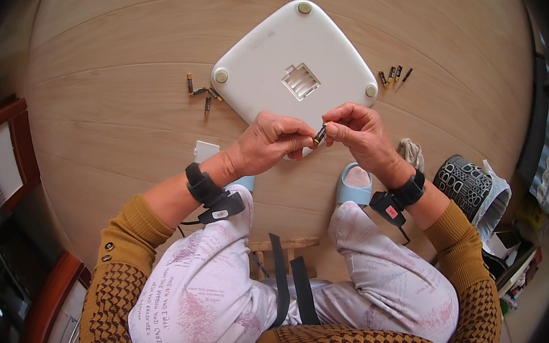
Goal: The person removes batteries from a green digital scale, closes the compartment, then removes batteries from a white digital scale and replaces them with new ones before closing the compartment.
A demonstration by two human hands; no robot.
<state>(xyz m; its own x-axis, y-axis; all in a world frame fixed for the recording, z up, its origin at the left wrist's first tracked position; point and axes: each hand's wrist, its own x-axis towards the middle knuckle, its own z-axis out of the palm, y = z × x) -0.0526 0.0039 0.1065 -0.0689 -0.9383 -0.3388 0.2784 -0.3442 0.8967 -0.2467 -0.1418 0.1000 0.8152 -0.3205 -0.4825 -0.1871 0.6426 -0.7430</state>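
A white bathroom scale lies upside down on the floor, its round feet facing up. Its uncovered battery compartment shows bare slots. Above the scale's near corner, my left hand and my right hand meet, pinching a black-and-gold battery between their fingertips. The fingers hide part of it, so I cannot tell whether a second one is behind. Several similar batteries lie loose left of the scale. A small white plastic piece, perhaps the compartment cover, rests beyond my left forearm.
Right of the scale, several batteries lie beside a thin dark tool, possibly a screwdriver. A patterned black bin with a liner and a pale cloth are near my right arm. A wooden stool is between my legs.
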